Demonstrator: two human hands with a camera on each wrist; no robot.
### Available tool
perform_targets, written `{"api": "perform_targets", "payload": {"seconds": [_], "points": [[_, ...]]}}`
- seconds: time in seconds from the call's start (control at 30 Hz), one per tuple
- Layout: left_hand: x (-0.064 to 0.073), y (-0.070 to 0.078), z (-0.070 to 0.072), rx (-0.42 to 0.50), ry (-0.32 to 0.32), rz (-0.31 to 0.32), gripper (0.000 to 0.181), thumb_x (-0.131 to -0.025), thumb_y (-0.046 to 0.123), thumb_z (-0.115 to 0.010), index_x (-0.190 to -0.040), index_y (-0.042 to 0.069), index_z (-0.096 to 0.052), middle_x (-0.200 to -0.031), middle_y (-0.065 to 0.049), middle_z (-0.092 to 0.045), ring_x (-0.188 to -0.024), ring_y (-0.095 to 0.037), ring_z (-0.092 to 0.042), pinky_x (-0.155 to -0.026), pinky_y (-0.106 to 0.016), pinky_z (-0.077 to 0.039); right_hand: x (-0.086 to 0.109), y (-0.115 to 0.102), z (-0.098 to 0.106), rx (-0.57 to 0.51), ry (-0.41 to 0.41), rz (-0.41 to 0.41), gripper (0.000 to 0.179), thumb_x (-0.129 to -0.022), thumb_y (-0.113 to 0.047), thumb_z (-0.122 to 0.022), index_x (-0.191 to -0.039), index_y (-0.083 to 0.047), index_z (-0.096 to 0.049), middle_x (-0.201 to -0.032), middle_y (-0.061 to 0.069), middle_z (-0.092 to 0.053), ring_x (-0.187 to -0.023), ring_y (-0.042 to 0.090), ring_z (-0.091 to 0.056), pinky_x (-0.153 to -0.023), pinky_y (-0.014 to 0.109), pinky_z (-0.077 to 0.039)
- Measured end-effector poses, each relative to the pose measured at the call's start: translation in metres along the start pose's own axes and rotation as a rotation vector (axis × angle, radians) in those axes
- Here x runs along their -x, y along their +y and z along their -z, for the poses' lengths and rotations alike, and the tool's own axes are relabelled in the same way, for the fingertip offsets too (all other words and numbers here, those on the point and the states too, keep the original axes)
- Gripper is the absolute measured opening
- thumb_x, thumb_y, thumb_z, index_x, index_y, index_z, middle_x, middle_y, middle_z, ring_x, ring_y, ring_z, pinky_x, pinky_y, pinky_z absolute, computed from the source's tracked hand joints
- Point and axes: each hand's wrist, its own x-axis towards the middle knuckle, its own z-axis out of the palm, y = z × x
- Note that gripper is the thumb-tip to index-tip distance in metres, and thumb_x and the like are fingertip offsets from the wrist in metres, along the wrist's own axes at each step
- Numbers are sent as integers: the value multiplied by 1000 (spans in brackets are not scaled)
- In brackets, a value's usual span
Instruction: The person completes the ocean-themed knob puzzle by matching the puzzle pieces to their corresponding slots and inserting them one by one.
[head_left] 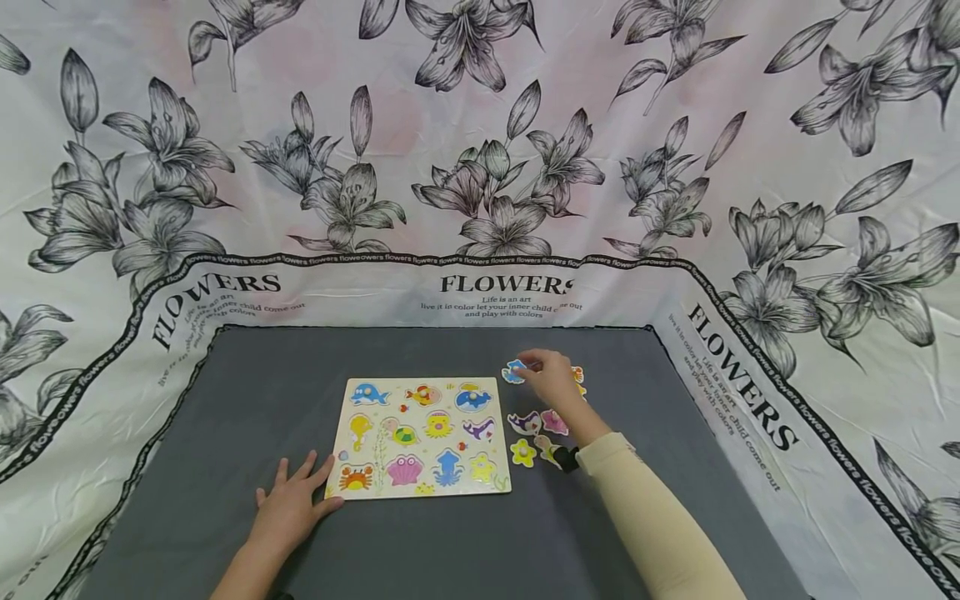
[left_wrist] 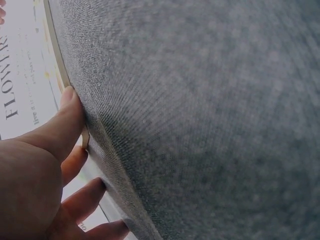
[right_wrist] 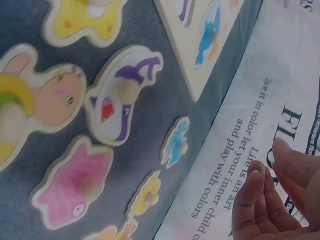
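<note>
A sea-animal puzzle board (head_left: 378, 483) lies on the dark grey tabletop. My left hand (head_left: 288, 508) spans its near left corner, fingers spread; in the left wrist view the thumb (left_wrist: 65, 117) touches the board's edge. Beyond the board's right side, my right hand (head_left: 551, 379) hovers at a blue puzzle piece (head_left: 513, 372), its fingertips overlapping the piece in the head view. The right wrist view shows the right hand's fingers (right_wrist: 247, 200) loosely bent, thumb apart, nothing between them. That blue piece (right_wrist: 172, 145) lies on the table, knob up.
Right of the board lie a purple-and-white shark piece (head_left: 524, 423), a pink piece (head_left: 555, 422), a yellow star piece (head_left: 522, 452) and a turtle piece (right_wrist: 35, 107). A yellow piece (right_wrist: 145, 194) is farther back. Flower-printed cloth (head_left: 502, 292) borders the grey surface.
</note>
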Motion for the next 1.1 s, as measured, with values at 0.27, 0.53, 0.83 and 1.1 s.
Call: {"api": "perform_targets", "payload": {"seconds": [0.27,0.53,0.83,1.1], "points": [[-2,0,-2,2,3,-2,84,-85,53,-73,-155,16,-44,-161,-25,-30,-146,-62,-10,-102,-87,-16,3,17,10,20,53,19,28,-91,-13,-77,-118,-6,-74,-115,15,-74,-98,29,-72,-74,39,-60],[1,-2,-3,-5,29,-20,86,-84,57,-72,-154,16,-44,-161,-25,-30,-145,-63,-11,-100,-88,-17,7,27,15,13,47,-12,32,-92,-14,-77,-121,-3,-72,-114,17,-73,-98,29,-71,-77,41,-60],[0,-4,-5,2,16,-11,86,-85,57,-72,-155,16,-43,-161,-25,-29,-145,-63,-10,-101,-87,-16,13,36,23,44,81,-34,29,-93,-9,-74,-121,-1,-72,-114,18,-73,-101,33,-71,-82,46,-60],[-1,-6,-5,5,24,-19,86,-84,57,-72,-154,16,-43,-161,-25,-29,-145,-63,-10,-101,-88,-15,15,55,25,47,72,-62,33,-92,-7,-75,-124,1,-70,-113,19,-72,-101,33,-70,-86,47,-59]]}}
